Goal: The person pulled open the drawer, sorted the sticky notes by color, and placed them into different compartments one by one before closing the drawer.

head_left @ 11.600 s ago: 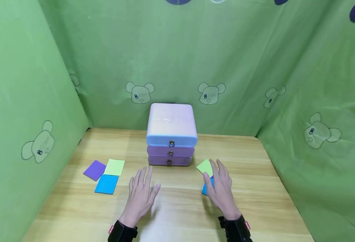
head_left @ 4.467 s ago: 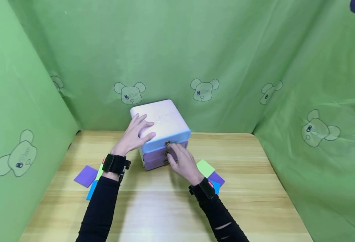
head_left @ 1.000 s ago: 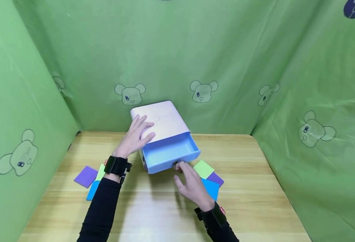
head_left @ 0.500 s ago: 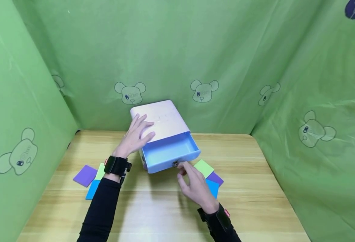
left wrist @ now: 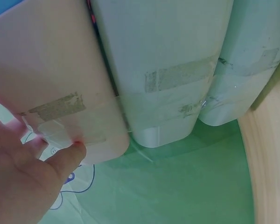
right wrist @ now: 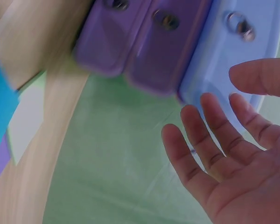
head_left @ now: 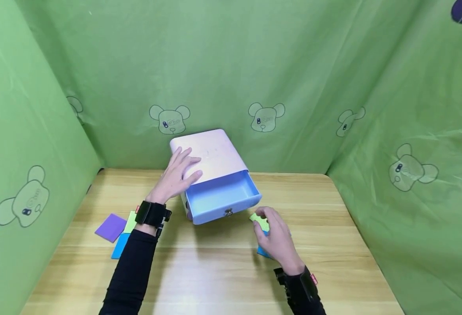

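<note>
A small drawer cabinet (head_left: pixel 213 153) with a pale pink top stands turned at an angle on the table. Its light blue top drawer (head_left: pixel 220 194) is pulled out, with nothing seen inside and a metal ring pull (head_left: pixel 228 212) on the front. My left hand (head_left: pixel 171 179) rests on the cabinet's top left edge, fingers spread. My right hand (head_left: pixel 279 240) is off the pull, fingers loosely bent and holding nothing, above a green square (head_left: pixel 259 220) and a blue square (head_left: pixel 263 250). In the right wrist view, two purple drawer fronts (right wrist: pixel 161 56) sit closed beside the blue one.
Left of the cabinet lie a purple square (head_left: pixel 111 227), a green square (head_left: pixel 130 222) and a blue square (head_left: pixel 120 246), the latter two partly covered by my left arm. Green cloth (head_left: pixel 211 65) hangs behind and beside the wooden table (head_left: pixel 207 275).
Earlier the cabinet was turned and its top drawer drawn out. Since a second ago, my right hand has let go of the ring pull and moved right over the squares. The left hand stays put.
</note>
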{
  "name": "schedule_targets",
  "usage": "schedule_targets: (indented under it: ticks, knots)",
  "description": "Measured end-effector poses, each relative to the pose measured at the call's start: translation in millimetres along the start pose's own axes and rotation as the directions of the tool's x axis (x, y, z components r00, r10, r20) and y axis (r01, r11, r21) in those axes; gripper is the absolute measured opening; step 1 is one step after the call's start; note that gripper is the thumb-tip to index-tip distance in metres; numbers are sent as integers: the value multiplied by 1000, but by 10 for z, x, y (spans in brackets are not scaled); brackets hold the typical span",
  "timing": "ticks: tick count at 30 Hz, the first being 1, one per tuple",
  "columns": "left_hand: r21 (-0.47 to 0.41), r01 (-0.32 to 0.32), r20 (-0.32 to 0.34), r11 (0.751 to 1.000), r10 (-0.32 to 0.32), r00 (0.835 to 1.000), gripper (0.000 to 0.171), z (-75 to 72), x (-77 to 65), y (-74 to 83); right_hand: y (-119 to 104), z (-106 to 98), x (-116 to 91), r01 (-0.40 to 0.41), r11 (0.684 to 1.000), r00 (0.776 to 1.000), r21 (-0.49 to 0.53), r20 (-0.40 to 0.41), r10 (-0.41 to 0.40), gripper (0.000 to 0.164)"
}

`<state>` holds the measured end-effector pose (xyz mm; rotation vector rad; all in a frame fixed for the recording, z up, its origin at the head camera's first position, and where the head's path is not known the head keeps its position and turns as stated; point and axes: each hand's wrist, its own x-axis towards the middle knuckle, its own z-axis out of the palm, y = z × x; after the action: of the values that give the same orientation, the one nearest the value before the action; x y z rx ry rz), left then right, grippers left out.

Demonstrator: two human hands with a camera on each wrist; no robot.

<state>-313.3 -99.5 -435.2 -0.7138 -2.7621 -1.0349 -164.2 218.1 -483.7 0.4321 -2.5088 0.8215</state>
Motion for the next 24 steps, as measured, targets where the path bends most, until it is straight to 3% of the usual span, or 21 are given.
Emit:
schedule_targets:
  ticks: [5, 10, 17, 24]
  knots:
    - [17, 8, 2, 1000, -8, 1000, 56, -13, 8, -2, 225, -70, -50, -93, 994, 995, -59, 26, 95, 35]
    - [28, 4, -6, 1000, -4, 1000, 56, -5, 11, -26, 385, -107, -117, -202, 973, 972, -108, 101, 213, 43]
    - [41, 6, -11, 999, -5, 1000, 57, -1, 9, -33, 530, -137, -172, -290, 947, 915, -142, 249, 317, 63]
    - [36, -5, 0, 999, 5, 1000, 57, -3, 34, -28, 655, -102, -221, -325, 929, 854, -178, 368, 369, 71]
